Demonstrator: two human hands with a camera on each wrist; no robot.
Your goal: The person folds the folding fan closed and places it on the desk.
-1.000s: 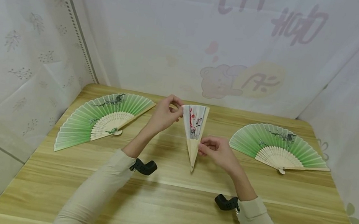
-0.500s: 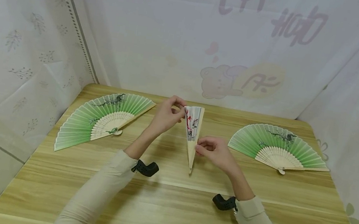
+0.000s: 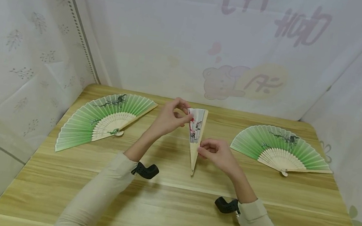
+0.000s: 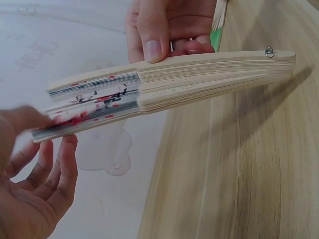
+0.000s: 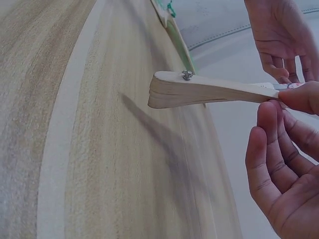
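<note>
Between my hands is a white folding fan (image 3: 196, 131) with red and black blossom print, mostly folded into a narrow wedge, its metal rivet end pointing toward me. My left hand (image 3: 171, 118) pinches the far left edge of the leaf between thumb and fingers. My right hand (image 3: 218, 154) pinches the right outer rib about midway down. In the left wrist view, the pale wooden ribs (image 4: 209, 74) lie stacked, with a gap partway through the pleats. The fan is held above the table, its shadow falling on the wood in the right wrist view.
Two green folding fans lie spread on the wooden table (image 3: 166, 212): one green fan (image 3: 106, 121) at the left, another green fan (image 3: 282, 147) at the right. A printed white curtain (image 3: 163, 40) rises behind the far table edge.
The white fan has narrowed from a wider wedge, its right edge shifting left at first. My left thumb has moved right onto the printed leaf; my right hand moved slightly left with the rib.
</note>
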